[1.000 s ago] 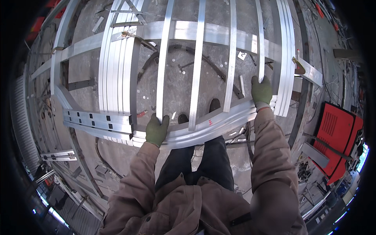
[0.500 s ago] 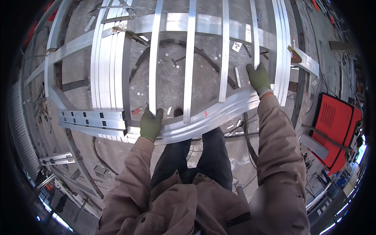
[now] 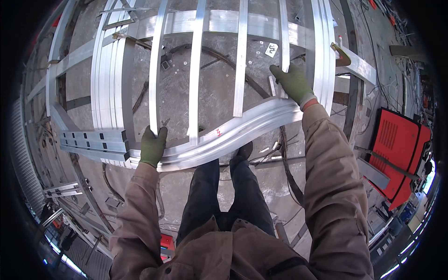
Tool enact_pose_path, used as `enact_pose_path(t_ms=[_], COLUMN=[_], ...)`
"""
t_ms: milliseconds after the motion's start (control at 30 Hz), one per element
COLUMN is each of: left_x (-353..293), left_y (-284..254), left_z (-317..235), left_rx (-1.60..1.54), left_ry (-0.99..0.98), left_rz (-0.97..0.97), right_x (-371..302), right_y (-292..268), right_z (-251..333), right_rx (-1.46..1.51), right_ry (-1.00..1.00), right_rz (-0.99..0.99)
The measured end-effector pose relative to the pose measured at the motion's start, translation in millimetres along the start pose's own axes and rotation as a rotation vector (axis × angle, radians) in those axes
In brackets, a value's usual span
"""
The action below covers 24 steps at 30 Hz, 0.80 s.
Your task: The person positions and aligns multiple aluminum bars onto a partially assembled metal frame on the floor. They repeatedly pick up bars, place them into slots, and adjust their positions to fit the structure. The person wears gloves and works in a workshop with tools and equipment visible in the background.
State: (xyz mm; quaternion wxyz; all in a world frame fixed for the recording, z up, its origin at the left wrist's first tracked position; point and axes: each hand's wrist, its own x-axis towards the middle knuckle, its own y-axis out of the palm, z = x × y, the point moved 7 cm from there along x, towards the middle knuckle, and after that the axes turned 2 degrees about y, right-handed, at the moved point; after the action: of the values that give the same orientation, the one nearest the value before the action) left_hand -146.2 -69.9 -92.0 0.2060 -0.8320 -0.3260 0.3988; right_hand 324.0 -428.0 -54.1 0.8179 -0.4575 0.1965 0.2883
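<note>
Green-gloved, the left hand is pinching the near end of the leftmost bar, the curved metal rail is running across the bars' near ends, and the right hand is clasping the rightmost bar, both seeming light, stiff and slick, best gripped near those ends.

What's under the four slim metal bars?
A wide silver crossbeam, and lower down gray floor with a dark curved strip, seen through the gaps. Whatever lies directly beneath the bars is covered; the left hand hides the near end of the leftmost bar.
</note>
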Motion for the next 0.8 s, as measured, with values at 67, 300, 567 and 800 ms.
enact_pose_path(t_ms=[67,300,567,800], left_x=[-1.1,0.8,0.0,-6.0], left_y=[0.2,8.7,2.1,0.9], left_z=[-2.1,-14.5,10.8,-24.9], left_rx=[-0.059,-0.011,0.145,0.173], left_ry=[-0.008,0.026,-0.022,0.086], left_rz=[0.001,0.028,0.019,-0.046], right_x=[1.0,16.1,2.8,21.8], right_y=[-2.0,-6.9,-5.1,14.5], right_z=[-1.6,-27.2,-17.1,-41.2], right_rx=[0.001,-0.084,-0.076,0.192], right_ry=[0.004,-0.081,-0.007,0.030], right_rz=[0.009,-0.161,-0.170,-0.421])
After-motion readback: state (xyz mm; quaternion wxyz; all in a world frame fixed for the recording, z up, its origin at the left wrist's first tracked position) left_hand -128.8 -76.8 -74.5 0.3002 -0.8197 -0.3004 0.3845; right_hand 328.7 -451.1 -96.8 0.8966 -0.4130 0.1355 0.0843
